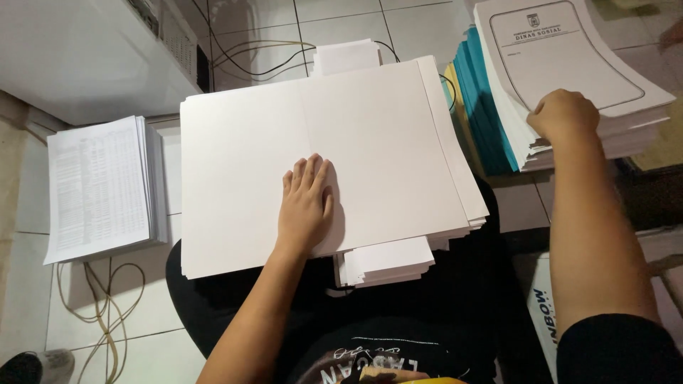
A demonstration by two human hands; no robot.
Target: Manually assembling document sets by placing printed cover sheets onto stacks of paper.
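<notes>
A large open white folder sheet lies across my lap on top of a stack of white paper. My left hand rests flat on it near the centre fold, fingers together, holding nothing. My right hand reaches to the right and grips the edge of a tall stack of white printed cover sheets with a rounded black frame on top. Beside that stack stand blue and yellow folders.
A pile of printed table sheets lies on the tiled floor at left. A white cabinet stands at upper left, with cables behind the lap sheets and more cables at lower left. A small white paper stack lies further back.
</notes>
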